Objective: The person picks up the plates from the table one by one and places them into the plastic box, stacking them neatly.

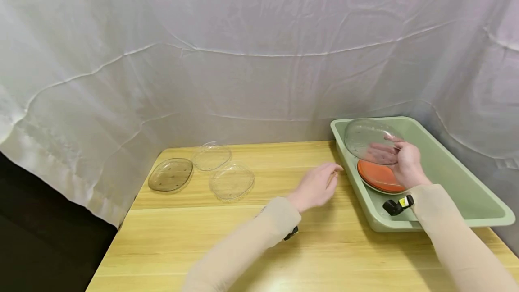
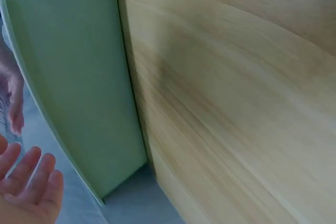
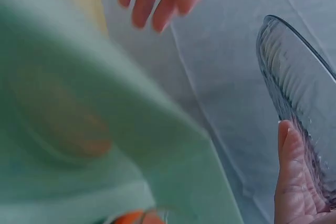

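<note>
Over the green tub, my right hand holds a clear glass plate by its right side, tilted up. In the right wrist view the thumb of the right hand lies along the ribbed glass of the plate. My left hand hovers above the table just left of the tub, holding nothing. Its fingers show loosely extended in the left wrist view, where the left hand is beside the tub wall. Orange plates lie stacked inside the tub, partly hidden.
At the table's left lie a smoky dark glass plate, a clear plate behind it and another clear plate to the right. The wooden table ends at a grey-white curtain at the back and sides.
</note>
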The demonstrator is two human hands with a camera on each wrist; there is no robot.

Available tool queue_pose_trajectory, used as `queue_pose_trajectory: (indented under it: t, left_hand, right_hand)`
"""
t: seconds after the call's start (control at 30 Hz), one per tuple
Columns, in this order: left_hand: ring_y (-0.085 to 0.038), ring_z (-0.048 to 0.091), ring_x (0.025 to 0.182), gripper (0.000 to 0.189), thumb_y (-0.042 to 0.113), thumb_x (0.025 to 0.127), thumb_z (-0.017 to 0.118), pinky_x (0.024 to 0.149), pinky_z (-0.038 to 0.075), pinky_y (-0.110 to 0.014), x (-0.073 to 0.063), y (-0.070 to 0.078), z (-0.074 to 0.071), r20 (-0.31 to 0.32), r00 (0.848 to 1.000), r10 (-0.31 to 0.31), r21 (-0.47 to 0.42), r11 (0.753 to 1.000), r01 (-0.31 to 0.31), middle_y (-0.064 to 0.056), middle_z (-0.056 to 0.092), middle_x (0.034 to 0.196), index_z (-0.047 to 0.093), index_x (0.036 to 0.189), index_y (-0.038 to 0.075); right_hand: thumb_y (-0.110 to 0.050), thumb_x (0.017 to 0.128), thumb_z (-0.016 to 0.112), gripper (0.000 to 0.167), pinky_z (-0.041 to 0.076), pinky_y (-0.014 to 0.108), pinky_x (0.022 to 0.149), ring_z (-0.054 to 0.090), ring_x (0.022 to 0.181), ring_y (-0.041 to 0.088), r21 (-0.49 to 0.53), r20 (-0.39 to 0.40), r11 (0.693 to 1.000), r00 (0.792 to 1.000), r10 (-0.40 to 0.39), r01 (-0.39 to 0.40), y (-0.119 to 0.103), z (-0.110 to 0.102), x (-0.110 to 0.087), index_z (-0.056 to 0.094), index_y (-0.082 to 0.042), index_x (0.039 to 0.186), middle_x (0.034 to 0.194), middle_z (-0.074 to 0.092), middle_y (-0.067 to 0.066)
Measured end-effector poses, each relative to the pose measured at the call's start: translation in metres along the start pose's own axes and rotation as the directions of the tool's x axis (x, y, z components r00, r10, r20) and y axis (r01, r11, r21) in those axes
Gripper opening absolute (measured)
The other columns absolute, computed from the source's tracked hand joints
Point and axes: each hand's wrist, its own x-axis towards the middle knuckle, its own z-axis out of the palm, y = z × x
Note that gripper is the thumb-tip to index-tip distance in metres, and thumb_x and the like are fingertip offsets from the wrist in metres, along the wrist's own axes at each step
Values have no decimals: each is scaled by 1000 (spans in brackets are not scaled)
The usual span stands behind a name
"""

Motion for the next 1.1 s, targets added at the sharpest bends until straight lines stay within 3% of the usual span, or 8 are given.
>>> queue_pose_trajectory:
  t: [0.1, 0.33, 0.57, 0.67, 0.83, 0.97, 1.1]
  left_hand:
    - [-12, 58, 132, 37, 19, 107, 41, 116, 41, -19, 2, 6, 5, 12, 997, 72, 61, 996, -72, 0, 61, 141, 54, 141, 12]
    - [-10, 47, 143, 42, 26, 109, 36, 123, 29, -18, 6, 17, 20, 80, 978, 191, 182, 962, -202, 2, 51, 153, 50, 147, 16]
    - [-8, 42, 146, 42, 30, 109, 36, 123, 32, -20, 7, 22, 30, 141, 949, 281, 284, 907, -311, 6, 46, 157, 51, 148, 22]
    - [-8, 43, 146, 41, 31, 109, 38, 122, 32, -21, 6, 22, 32, 132, 944, 301, 294, 898, -327, 6, 48, 156, 52, 147, 22]
    - [-8, 44, 145, 40, 30, 109, 39, 122, 32, -21, 5, 21, 34, 116, 947, 298, 270, 909, -319, 6, 50, 154, 55, 145, 21]
    - [-7, 43, 145, 40, 29, 109, 38, 122, 32, -20, 5, 22, 35, 116, 950, 291, 256, 915, -312, 6, 50, 154, 55, 144, 21]
    - [-7, 44, 145, 39, 29, 109, 39, 122, 32, -19, 6, 21, 35, 112, 948, 297, 267, 910, -317, 7, 51, 152, 55, 144, 21]
  right_hand:
    - [-12, 107, 11, 37, 62, 29, 61, 79, 81, 28, -21, -42, 1000, 999, -20, 19, 0, -11, 3, 40, -12, 131, 88, 79, 13]
    - [-12, 107, 12, 37, 65, 36, 67, 78, 77, 30, 6, -105, 1000, 994, -29, 30, -2, -34, 10, 45, -12, 124, 84, 78, 16]
    - [-9, 108, 21, 35, 65, 39, 68, 78, 75, 32, 16, -146, 999, 988, -42, 45, -4, -55, 13, 54, -12, 118, 82, 78, 17]
    - [-4, 106, 21, 35, 65, 38, 66, 78, 73, 31, -8, -147, 998, 987, -62, 62, -6, -65, 14, 53, -11, 117, 81, 78, 16]
    - [3, 101, 15, 37, 65, 37, 65, 78, 74, 28, -50, -108, 996, 991, -80, 75, -9, -81, 16, 45, -8, 120, 83, 79, 14]
    - [5, 102, 19, 32, 65, 37, 66, 78, 76, 27, -83, -64, 994, 995, -79, 73, -12, -91, 17, 43, -6, 120, 85, 79, 13]
    - [-1, 106, 25, 24, 65, 36, 66, 78, 75, 26, -143, -68, 989, 996, -51, 41, -12, -97, 19, 46, -6, 116, 83, 79, 11]
